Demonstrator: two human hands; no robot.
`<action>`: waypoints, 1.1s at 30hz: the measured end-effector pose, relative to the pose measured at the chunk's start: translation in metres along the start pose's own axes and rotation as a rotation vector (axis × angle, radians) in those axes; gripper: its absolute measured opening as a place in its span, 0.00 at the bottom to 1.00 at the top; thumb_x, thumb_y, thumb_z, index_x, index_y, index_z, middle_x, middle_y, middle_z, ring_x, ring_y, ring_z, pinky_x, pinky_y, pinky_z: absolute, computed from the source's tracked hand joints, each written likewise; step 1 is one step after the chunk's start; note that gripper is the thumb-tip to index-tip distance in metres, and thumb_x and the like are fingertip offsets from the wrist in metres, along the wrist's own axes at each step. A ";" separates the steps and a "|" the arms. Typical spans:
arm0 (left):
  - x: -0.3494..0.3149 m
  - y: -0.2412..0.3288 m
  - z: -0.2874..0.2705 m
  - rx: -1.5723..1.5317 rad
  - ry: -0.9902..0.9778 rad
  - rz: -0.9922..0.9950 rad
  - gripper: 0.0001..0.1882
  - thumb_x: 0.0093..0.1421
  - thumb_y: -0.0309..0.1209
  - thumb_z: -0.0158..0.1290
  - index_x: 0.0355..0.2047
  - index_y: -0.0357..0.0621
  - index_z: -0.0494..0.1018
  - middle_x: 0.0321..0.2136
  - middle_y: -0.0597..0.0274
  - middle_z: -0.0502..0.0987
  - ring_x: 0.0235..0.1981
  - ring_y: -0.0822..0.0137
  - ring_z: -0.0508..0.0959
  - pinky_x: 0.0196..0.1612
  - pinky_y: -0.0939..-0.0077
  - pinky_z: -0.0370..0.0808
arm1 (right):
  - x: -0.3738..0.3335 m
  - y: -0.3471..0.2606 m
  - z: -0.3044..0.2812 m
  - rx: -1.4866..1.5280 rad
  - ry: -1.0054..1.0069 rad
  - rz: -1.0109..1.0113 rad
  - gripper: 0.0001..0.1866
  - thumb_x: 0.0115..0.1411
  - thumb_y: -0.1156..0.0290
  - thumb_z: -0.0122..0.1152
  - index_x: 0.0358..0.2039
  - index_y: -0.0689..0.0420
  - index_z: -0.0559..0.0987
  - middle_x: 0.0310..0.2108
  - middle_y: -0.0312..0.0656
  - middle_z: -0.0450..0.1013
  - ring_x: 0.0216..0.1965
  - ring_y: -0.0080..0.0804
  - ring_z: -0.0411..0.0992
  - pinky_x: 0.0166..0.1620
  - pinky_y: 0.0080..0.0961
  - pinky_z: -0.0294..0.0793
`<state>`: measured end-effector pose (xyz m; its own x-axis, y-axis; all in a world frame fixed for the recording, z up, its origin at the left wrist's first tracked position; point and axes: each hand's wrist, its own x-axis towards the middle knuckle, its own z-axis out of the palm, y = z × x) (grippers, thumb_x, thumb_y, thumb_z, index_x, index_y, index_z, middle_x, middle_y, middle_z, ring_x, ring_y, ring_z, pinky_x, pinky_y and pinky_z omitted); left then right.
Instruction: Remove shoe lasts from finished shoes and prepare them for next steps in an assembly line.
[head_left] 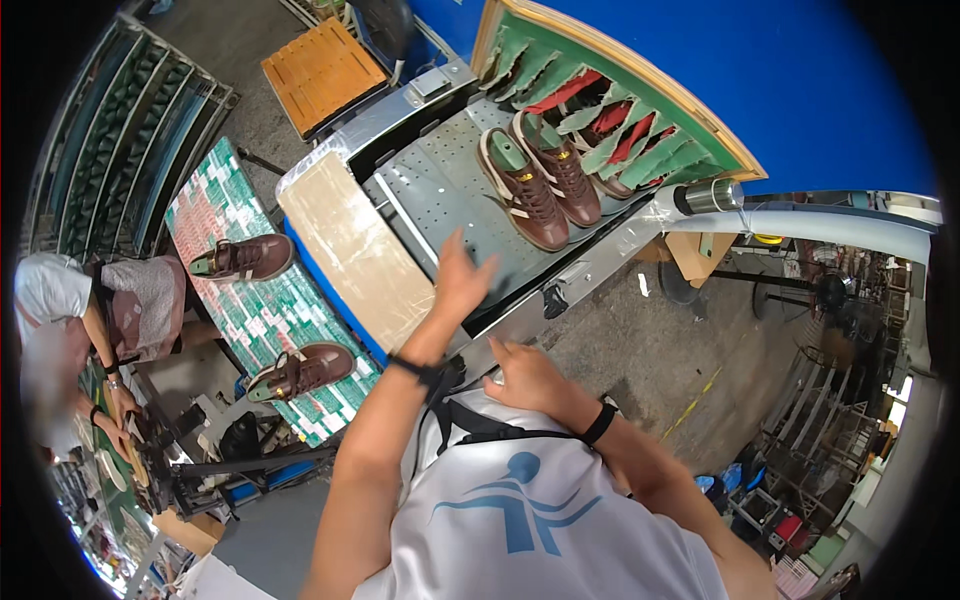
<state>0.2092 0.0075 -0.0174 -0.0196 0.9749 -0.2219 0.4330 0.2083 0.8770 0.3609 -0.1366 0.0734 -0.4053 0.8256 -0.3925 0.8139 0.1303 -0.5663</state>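
Observation:
My left hand reaches over the near edge of the grey perforated conveyor belt, fingers spread, with nothing in it. Close to my body, my right hand is empty too, its thumb and forefinger apart. Beyond the left hand, a brown sneaker with pale stripes and a green insert stands on the belt. Right beside it is a second brown sneaker. Part of another brown shoe shows behind them, near a green and red strip curtain. Neither hand touches a shoe.
Left of the belt lies a cardboard-covered ledge. A green-and-white table holds one brown shoe and another brown shoe. At far left a person works with their hands. A metal cylinder sits by the curtain.

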 end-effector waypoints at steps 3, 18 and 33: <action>0.076 0.047 0.074 -0.114 0.071 -0.103 0.55 0.54 0.45 0.77 0.72 0.28 0.60 0.65 0.31 0.71 0.69 0.39 0.71 0.71 0.53 0.70 | -0.012 0.029 -0.003 -0.006 0.049 0.013 0.42 0.59 0.53 0.70 0.64 0.74 0.74 0.45 0.63 0.80 0.45 0.61 0.82 0.52 0.48 0.82; 0.092 0.042 0.025 -0.696 -0.140 -0.478 0.15 0.61 0.37 0.69 0.43 0.43 0.80 0.37 0.60 0.84 0.38 0.64 0.85 0.43 0.62 0.85 | -0.040 0.064 -0.029 0.118 -0.017 0.237 0.44 0.63 0.50 0.66 0.68 0.73 0.71 0.50 0.64 0.79 0.53 0.62 0.79 0.59 0.49 0.79; -0.103 -0.061 -0.168 -0.032 0.021 -0.277 0.49 0.58 0.41 0.76 0.70 0.31 0.60 0.56 0.43 0.82 0.58 0.51 0.83 0.64 0.61 0.78 | 0.003 -0.037 0.002 0.307 0.007 0.030 0.41 0.63 0.60 0.70 0.70 0.72 0.69 0.51 0.64 0.79 0.53 0.62 0.79 0.57 0.49 0.79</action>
<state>0.0335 -0.0919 0.0235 -0.1523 0.8818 -0.4464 0.3802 0.4692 0.7970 0.3285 -0.1403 0.0918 -0.3798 0.8302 -0.4080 0.6610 -0.0650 -0.7475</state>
